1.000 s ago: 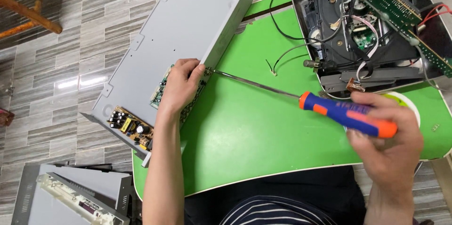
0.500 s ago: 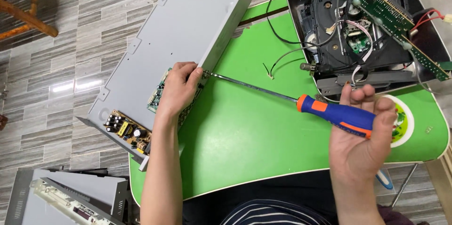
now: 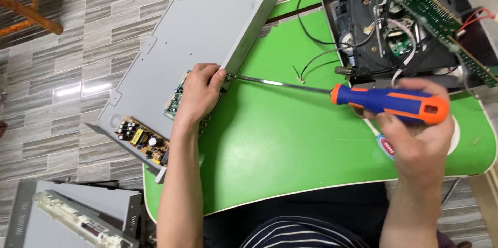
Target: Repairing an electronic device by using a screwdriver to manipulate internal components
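My left hand presses on a green circuit board at the lower edge of a grey metal chassis that lies tilted over the left side of the green table. My right hand grips the blue and orange handle of a long screwdriver. Its steel shaft runs left and the tip meets the chassis edge just beside my left fingers. A small yellow power board with capacitors sits at the chassis's near corner.
An opened black device with loose wires and a long green circuit board stands at the table's back right. Another grey device case lies on the tiled floor at the lower left. A wooden chair leg shows at the upper left.
My right hand has shifted its grip around the screwdriver handle, with the shaft staying at the chassis edge. My left hand has stayed on the circuit board.
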